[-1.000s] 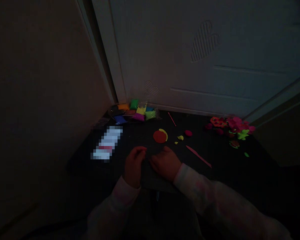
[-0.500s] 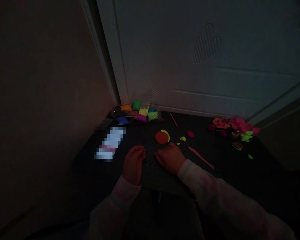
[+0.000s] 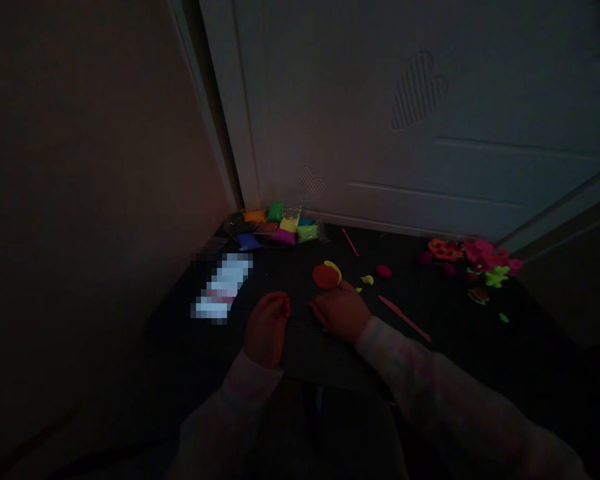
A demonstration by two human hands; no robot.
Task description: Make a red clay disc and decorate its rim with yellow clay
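The scene is very dark. My left hand (image 3: 267, 327) rests on a dark work surface (image 3: 300, 347) with its fingers curled inward; what they hold, if anything, is hidden. My right hand (image 3: 341, 310) lies palm down beside it, its fingers bent toward the left hand. Just beyond the right hand lies a flat red clay disc (image 3: 325, 276) with a yellow crescent (image 3: 334, 267) on its upper edge. Small yellow scraps (image 3: 367, 280) and a pink clay ball (image 3: 383, 271) lie to the right of the disc.
Several coloured clay packets (image 3: 280, 225) sit at the back by a white door (image 3: 410, 120). A pink modelling stick (image 3: 404, 318) lies right of my right hand, a thinner one (image 3: 350, 242) farther back. Pink, red and green clay pieces (image 3: 473, 260) cluster at right. A blurred white paper (image 3: 223, 287) lies left.
My right hand has slid a little forward, closer to the red disc. My left hand has stayed where it was, still curled.
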